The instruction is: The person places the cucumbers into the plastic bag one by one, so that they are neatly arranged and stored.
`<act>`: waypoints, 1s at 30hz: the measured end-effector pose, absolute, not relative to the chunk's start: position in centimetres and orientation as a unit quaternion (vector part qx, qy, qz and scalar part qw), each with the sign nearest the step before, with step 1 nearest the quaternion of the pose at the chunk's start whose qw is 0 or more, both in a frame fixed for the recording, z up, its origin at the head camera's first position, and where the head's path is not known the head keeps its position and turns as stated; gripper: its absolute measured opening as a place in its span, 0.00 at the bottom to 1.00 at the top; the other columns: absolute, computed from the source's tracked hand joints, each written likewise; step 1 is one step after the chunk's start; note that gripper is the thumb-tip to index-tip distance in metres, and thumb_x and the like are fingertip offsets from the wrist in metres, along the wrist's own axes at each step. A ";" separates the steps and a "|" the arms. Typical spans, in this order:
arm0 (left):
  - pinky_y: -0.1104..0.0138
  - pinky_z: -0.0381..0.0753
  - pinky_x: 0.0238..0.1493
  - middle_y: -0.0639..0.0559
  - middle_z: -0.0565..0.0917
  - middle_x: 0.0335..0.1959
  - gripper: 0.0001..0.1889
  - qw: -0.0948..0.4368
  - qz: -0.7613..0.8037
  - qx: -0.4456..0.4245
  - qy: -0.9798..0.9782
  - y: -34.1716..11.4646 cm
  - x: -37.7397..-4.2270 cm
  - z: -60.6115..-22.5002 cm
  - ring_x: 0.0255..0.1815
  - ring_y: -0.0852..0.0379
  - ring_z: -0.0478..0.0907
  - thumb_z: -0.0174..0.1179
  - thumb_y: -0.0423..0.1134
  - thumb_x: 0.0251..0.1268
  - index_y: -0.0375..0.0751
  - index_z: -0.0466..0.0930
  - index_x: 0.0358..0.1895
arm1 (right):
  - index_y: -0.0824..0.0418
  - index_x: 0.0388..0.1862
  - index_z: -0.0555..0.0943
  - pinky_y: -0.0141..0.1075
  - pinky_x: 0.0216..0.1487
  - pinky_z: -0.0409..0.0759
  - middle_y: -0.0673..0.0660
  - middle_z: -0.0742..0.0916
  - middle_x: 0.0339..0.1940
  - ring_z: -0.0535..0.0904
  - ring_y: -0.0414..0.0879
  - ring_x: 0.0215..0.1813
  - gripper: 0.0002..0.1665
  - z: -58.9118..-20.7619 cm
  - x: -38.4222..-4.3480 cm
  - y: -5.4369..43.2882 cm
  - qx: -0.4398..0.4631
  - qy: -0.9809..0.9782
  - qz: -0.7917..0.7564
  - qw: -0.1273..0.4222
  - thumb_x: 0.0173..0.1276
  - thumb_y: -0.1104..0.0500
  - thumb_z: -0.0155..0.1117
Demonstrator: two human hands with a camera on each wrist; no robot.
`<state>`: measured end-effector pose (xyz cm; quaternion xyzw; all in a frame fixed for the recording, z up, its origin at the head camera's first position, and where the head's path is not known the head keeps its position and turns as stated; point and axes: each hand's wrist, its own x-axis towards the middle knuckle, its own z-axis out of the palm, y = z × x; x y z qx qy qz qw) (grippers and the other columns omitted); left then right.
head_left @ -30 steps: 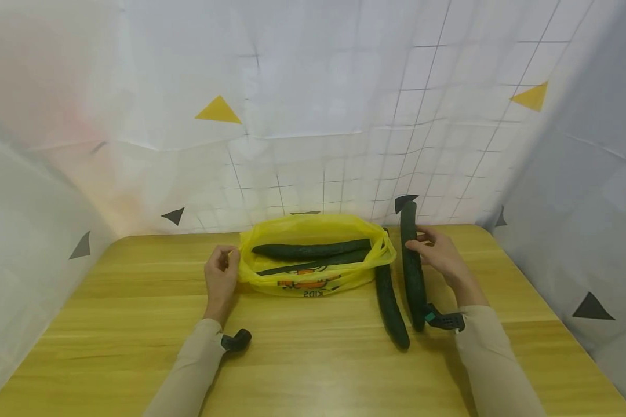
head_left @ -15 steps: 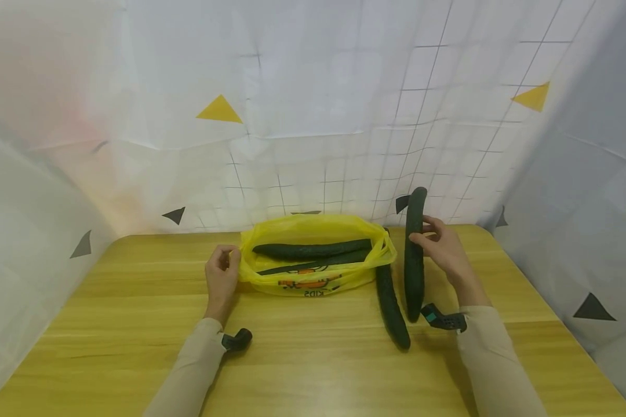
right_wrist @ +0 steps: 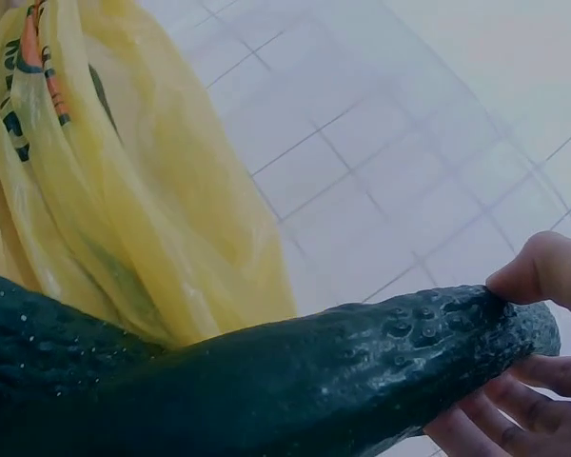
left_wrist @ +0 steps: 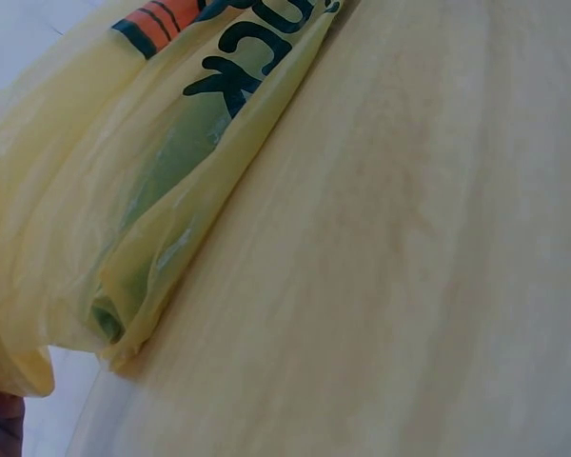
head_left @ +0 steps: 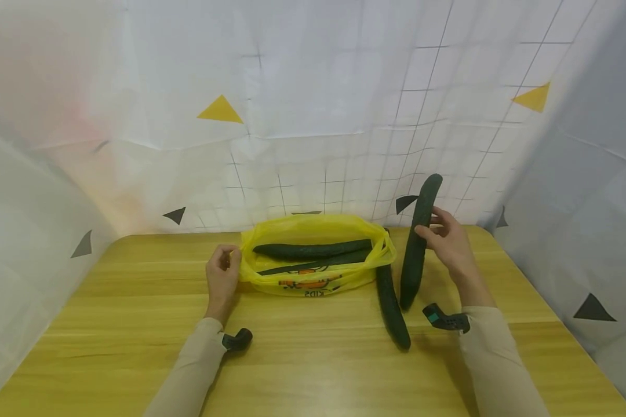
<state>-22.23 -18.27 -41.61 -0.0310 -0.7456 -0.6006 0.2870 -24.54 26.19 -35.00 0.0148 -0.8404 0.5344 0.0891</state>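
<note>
A yellow plastic bag [head_left: 313, 285] with printed lettering lies with its mouth open on the wooden table. Inside it are two cucumbers, one of them a dark cucumber [head_left: 313, 250] near the back. At the bag's left end my left hand [head_left: 223, 278] pinches the rim. My right hand [head_left: 451, 246] grips another cucumber [head_left: 419, 249] between thumb and fingers, raised and tilted, its top leaning right. In the right wrist view the thumb presses the upper side of this held cucumber [right_wrist: 362, 357]. A further cucumber [head_left: 392, 310] lies on the table against the bag's right end.
The wooden table [head_left: 313, 359] ends at a white sheet [head_left: 313, 145] with grid lines behind the bag. Pale sheets also stand on both sides, the right sheet [head_left: 579, 202] close to the table's edge.
My right hand has lifted its cucumber off the table, and the cucumber's top has swung up and to the right. My left hand and the bag have stayed put.
</note>
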 end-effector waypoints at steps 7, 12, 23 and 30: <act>0.74 0.67 0.27 0.51 0.78 0.27 0.09 0.286 -0.602 -0.032 -0.745 -18.3 -22.2 -41.6 0.23 0.64 0.67 0.56 0.34 0.66 0.29 0.79 0.39 | 0.55 0.73 0.58 0.24 0.39 0.80 0.45 0.74 0.52 0.75 0.31 0.45 0.40 -34.3 -24.3 26.0 0.025 -0.809 0.576 0.119 0.67 0.49 0.61; 0.75 0.67 0.27 0.49 0.79 0.27 0.09 0.286 -0.601 -0.032 -0.745 -18.3 -22.2 -41.6 0.23 0.64 0.67 0.56 0.34 0.67 0.29 0.79 0.39 | 0.55 0.72 0.61 0.24 0.39 0.79 0.44 0.76 0.49 0.77 0.33 0.43 0.37 -33.9 -24.2 25.9 0.037 -0.761 0.633 0.138 0.66 0.54 0.62; 0.75 0.68 0.28 0.49 0.78 0.28 0.09 0.294 -0.596 -0.038 -0.746 -18.3 -22.3 -41.8 0.24 0.64 0.68 0.55 0.35 0.67 0.29 0.79 0.39 | 0.56 0.68 0.66 0.27 0.37 0.81 0.50 0.77 0.48 0.79 0.38 0.43 0.34 -33.3 -23.8 25.8 0.025 -0.644 0.741 0.188 0.63 0.61 0.65; 0.75 0.67 0.27 0.48 0.78 0.27 0.10 0.290 -0.595 -0.035 -0.749 -18.2 -22.2 -41.7 0.24 0.64 0.67 0.55 0.35 0.67 0.29 0.79 0.39 | 0.55 0.66 0.68 0.28 0.37 0.82 0.51 0.78 0.47 0.79 0.39 0.44 0.33 -33.3 -23.9 25.4 0.022 -0.618 0.758 0.204 0.62 0.63 0.66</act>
